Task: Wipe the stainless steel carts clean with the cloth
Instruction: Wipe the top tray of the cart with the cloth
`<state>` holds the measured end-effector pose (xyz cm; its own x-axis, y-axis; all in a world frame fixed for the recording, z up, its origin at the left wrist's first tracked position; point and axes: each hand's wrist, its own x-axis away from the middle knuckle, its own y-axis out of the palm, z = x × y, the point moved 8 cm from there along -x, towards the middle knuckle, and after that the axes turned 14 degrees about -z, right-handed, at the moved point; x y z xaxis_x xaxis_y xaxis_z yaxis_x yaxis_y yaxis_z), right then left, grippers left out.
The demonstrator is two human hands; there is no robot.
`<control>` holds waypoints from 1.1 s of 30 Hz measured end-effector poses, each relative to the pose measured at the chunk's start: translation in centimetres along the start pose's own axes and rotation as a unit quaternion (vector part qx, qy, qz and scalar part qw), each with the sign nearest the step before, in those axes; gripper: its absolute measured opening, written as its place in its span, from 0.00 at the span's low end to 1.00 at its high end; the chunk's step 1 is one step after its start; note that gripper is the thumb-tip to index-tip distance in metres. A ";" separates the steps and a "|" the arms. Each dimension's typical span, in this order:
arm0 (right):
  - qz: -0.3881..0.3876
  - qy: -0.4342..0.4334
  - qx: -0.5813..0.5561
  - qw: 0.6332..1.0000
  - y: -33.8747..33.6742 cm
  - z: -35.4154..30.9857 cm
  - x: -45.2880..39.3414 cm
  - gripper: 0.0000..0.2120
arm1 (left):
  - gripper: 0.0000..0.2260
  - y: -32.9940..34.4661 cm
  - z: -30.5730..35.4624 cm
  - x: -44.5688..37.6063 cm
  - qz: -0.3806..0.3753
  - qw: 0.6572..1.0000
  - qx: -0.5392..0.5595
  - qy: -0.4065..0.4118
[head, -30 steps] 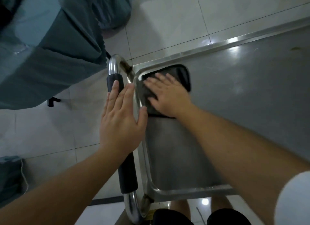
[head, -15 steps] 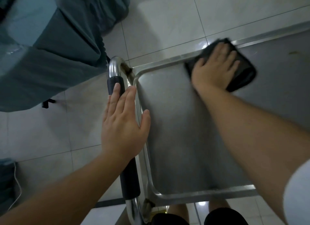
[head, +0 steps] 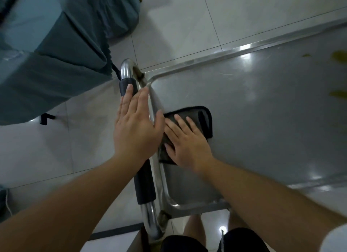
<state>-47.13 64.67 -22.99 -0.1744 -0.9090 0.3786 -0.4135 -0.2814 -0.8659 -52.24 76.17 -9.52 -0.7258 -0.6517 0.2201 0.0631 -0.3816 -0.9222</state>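
Note:
A stainless steel cart (head: pixel 262 109) with a raised rim fills the right half of the view. On its top, close to the left rim, lies a dark folded cloth (head: pixel 201 118). My right hand (head: pixel 187 142) presses flat on the cloth with straight fingers. With its fingers straight too, my left hand (head: pixel 137 125) rests on the cart's handle (head: pixel 144 186), a chrome tube with a black foam sleeve. Yellowish stains (head: pixel 338 57) mark the cart top at the far right.
A teal cloth-covered piece of furniture (head: pixel 47 54) stands on the white tiled floor (head: pixel 187 22) to the left, close to the handle's far end. My legs in dark shorts (head: pixel 187 240) show below the cart's near edge.
My right hand has slid the cloth from the cart's far rim back to the left edge beside the handle. My left hand stays flat on the handle.

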 end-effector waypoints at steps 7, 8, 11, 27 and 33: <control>-0.014 -0.026 0.030 0.999 6.0 0.9 13.8 0.33 | 0.31 -0.1 0.1 0.1 -0.016 1.000 0.000 0.007; -0.020 -0.030 0.038 0.999 6.4 1.6 15.1 0.33 | 0.31 -0.1 0.2 0.2 -0.016 1.000 -0.001 0.008; -0.036 0.001 0.039 0.999 6.3 5.0 17.8 0.33 | 0.31 -0.2 0.4 0.3 -0.017 1.000 0.003 0.009; -0.103 0.389 -0.157 0.902 1.2 19.8 21.2 0.35 | 0.23 -0.5 2.6 1.0 -0.061 0.992 -0.092 0.060; -0.100 0.370 -0.153 0.911 1.6 20.0 21.1 0.35 | 0.28 2.7 8.3 2.8 -0.147 0.953 -0.232 0.128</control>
<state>-33.56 38.93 -22.91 -0.5757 -0.3614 0.7335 -0.7129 -0.2175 -0.6667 -48.40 67.85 -8.73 -0.8124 -0.3571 0.4609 -0.4359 -0.1531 -0.8869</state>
